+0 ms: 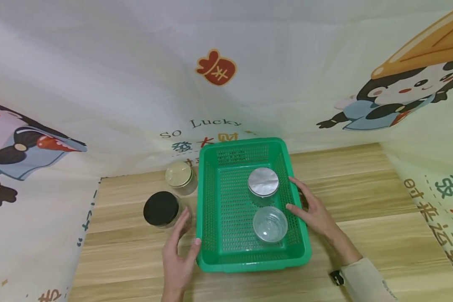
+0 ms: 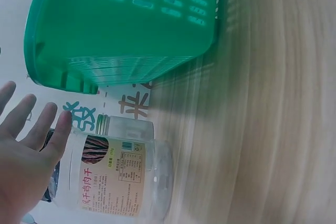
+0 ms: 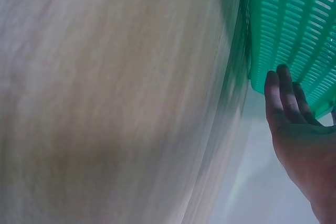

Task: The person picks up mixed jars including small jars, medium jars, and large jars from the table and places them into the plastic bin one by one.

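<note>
Green basket (image 1: 245,267) on the table (image 1: 117,256), between left hand (image 1: 178,262), fingers spread, and right hand (image 1: 316,214), straight fingers nearly together outside its wall. One-sided lifting could slide its silver-lidded jar (image 1: 263,181) and clear jar (image 1: 270,225); the left hand might knock the black-lidded jar (image 1: 161,208), label (image 2: 111,179) reading 鸡肉干, beside it. Behind it, cloth (image 1: 136,92) reads "So Lucky".

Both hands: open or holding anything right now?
Left hand: open, fingers spread, holding nothing.
Right hand: open, fingers straight, thumb over the rim of the green perforated rectangular plastic basket.
</note>
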The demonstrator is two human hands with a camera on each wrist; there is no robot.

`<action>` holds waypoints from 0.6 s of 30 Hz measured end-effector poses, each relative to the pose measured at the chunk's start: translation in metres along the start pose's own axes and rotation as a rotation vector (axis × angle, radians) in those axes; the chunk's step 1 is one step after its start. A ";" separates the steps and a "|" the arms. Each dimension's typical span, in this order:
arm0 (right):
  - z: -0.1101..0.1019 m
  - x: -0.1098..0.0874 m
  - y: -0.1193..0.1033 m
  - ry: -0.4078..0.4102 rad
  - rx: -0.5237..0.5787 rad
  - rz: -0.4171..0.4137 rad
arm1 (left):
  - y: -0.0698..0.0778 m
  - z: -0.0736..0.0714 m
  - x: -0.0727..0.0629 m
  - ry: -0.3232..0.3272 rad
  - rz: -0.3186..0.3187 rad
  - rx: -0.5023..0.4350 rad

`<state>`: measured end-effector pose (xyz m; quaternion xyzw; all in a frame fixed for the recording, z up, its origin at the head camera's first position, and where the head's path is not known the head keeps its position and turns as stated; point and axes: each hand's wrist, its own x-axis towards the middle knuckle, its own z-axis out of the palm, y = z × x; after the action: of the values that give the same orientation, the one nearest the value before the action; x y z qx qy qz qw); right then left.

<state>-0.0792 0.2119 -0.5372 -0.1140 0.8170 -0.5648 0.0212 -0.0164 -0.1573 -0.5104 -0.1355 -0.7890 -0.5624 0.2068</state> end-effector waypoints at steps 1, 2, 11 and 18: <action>0.000 0.000 0.001 -0.005 0.010 -0.004 | 0.001 -0.001 0.000 0.007 0.006 -0.003; 0.001 0.000 0.001 -0.009 0.024 -0.005 | 0.001 -0.002 0.001 0.017 0.014 -0.003; 0.004 0.001 0.000 -0.004 0.072 0.006 | 0.003 -0.010 0.008 0.255 0.208 -0.091; 0.003 0.000 0.003 0.010 0.062 0.017 | 0.005 -0.017 0.020 0.310 0.249 -0.142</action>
<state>-0.0788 0.2099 -0.5415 -0.1034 0.8002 -0.5902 0.0253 -0.0291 -0.1719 -0.4921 -0.1581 -0.6832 -0.6007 0.3838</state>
